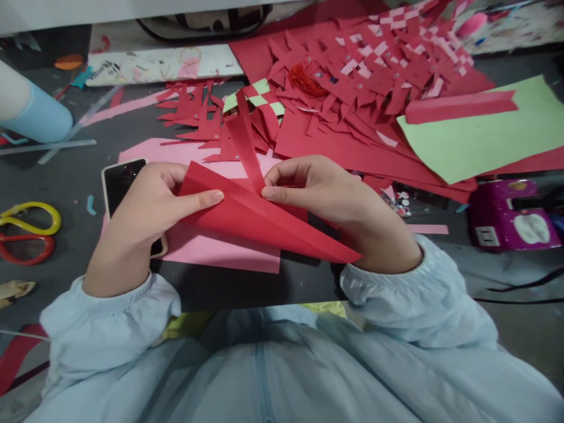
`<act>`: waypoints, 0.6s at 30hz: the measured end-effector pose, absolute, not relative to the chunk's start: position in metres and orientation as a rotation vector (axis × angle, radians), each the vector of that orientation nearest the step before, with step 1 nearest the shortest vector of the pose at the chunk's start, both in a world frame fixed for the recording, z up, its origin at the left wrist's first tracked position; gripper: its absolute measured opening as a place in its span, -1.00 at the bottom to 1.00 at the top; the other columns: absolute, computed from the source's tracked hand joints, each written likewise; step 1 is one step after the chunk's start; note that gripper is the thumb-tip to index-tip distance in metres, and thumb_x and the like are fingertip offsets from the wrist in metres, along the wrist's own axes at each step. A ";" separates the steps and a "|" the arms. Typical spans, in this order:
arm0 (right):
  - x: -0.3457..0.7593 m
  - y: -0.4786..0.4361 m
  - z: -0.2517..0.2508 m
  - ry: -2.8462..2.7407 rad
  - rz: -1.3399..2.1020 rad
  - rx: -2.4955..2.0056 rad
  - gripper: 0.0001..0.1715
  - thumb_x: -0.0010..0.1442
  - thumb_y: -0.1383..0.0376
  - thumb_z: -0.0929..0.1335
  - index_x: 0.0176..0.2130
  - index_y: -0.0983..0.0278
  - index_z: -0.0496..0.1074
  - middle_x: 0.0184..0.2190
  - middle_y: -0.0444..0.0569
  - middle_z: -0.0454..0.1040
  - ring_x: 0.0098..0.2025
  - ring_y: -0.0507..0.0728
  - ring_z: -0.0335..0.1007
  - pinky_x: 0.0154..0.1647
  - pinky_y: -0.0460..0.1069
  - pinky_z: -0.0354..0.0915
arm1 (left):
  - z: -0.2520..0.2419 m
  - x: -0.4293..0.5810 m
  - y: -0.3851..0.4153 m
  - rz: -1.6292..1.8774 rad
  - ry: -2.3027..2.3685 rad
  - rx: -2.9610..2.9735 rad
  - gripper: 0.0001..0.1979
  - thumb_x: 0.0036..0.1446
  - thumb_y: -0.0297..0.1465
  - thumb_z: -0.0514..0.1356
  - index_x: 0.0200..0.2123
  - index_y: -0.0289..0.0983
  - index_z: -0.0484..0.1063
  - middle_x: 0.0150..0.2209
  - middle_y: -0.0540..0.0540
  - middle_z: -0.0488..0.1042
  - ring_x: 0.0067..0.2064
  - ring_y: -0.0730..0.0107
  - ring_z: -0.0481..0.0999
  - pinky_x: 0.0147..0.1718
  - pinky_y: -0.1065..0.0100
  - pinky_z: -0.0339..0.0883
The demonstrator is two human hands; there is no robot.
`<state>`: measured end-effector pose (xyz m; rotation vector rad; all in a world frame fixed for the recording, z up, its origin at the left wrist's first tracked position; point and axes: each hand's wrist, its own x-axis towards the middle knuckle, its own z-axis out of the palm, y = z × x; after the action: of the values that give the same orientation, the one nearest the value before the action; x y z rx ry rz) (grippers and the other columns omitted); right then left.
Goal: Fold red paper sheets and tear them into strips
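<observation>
A folded sheet of red paper point(247, 217) is held up over the table, its long point angled down to the right. My left hand point(163, 200) grips its left end, thumb on top and the other fingers hidden behind. With thumb and forefinger, my right hand point(308, 185) pinches a narrow red paper strip point(244, 147) at the sheet's upper edge. The strip sticks up and away from the sheet; whether the two are joined there I cannot tell. Pink paper point(238, 255) lies beneath, and a phone point(126, 182) lies under my left wrist.
Cut and woven red paper pieces point(335, 76) cover the back of the table. Green paper point(480, 141) lies at the right, near a purple box point(511, 217). Scissors point(30, 232) and a blue-and-white cylindrical object point(35, 108) are at the left.
</observation>
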<state>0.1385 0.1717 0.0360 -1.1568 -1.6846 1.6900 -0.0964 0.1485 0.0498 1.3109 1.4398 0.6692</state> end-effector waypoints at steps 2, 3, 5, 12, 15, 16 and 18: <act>0.138 0.172 0.035 -1.711 1.630 -1.171 -0.69 0.05 0.09 0.47 -0.47 0.27 0.43 -0.53 -0.16 0.38 -0.46 -0.02 0.22 -0.45 -0.06 0.12 | 0.050 -0.096 0.149 0.665 1.460 1.334 -0.86 -0.10 -0.36 0.43 -0.53 -0.26 0.55 -0.52 0.06 0.56 -0.53 0.54 0.40 -0.62 0.52 0.24; 0.138 0.172 0.035 -1.719 1.601 -1.175 -0.71 0.06 0.12 0.46 -0.46 0.28 0.44 -0.52 -0.16 0.39 -0.45 -0.02 0.23 -0.44 -0.06 0.12 | 0.051 -0.096 0.149 0.664 1.464 1.347 -0.85 -0.09 -0.36 0.43 -0.54 -0.26 0.54 -0.54 0.07 0.54 -0.55 0.55 0.39 -0.63 0.52 0.22; 0.138 0.172 0.034 -1.730 1.561 -1.175 -0.75 0.06 0.16 0.46 -0.45 0.29 0.45 -0.49 -0.15 0.42 -0.43 -0.01 0.25 -0.42 -0.06 0.12 | 0.051 -0.096 0.149 0.663 1.473 1.364 -0.83 -0.09 -0.35 0.43 -0.56 -0.26 0.52 -0.56 0.08 0.52 -0.56 0.57 0.37 -0.64 0.52 0.21; 0.139 0.173 0.038 -1.681 1.653 -1.176 -0.70 0.04 0.12 0.48 -0.46 0.30 0.46 -0.54 -0.17 0.36 -0.48 -0.03 0.19 -0.47 -0.06 0.08 | 0.050 -0.098 0.148 0.670 1.484 1.360 -0.85 -0.08 -0.31 0.43 -0.46 -0.24 0.58 -0.46 0.06 0.59 -0.47 0.49 0.46 -0.55 0.47 0.31; 0.138 0.173 0.041 -1.651 1.775 -1.153 -0.63 -0.02 0.06 0.51 -0.51 0.28 0.43 -0.59 -0.20 0.31 -0.53 -0.05 0.14 -0.51 -0.06 0.06 | 0.050 -0.097 0.148 0.695 1.522 1.441 -0.83 -0.06 -0.28 0.41 -0.40 -0.22 0.60 -0.39 0.04 0.62 -0.40 0.42 0.50 -0.47 0.43 0.34; 0.138 0.173 0.042 -1.635 1.816 -1.136 -0.61 -0.05 0.05 0.53 -0.53 0.27 0.42 -0.60 -0.20 0.30 -0.53 -0.05 0.14 -0.51 -0.06 0.06 | 0.050 -0.096 0.148 0.704 1.544 1.508 -0.84 -0.05 -0.27 0.40 -0.40 -0.22 0.59 -0.39 0.04 0.61 -0.38 0.41 0.50 -0.43 0.41 0.35; 0.137 0.174 0.041 -1.577 1.883 -1.104 -0.59 -0.10 0.06 0.55 -0.55 0.26 0.39 -0.61 -0.22 0.29 -0.54 -0.05 0.13 -0.53 -0.07 0.06 | 0.049 -0.094 0.149 0.753 1.612 1.665 -0.83 -0.02 -0.26 0.37 -0.37 -0.22 0.58 -0.34 0.02 0.60 -0.30 0.40 0.50 -0.33 0.39 0.35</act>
<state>0.1371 0.1738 0.0406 -1.1044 -1.5766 1.8825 -0.0944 0.1485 0.0495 1.6653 1.6121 0.7534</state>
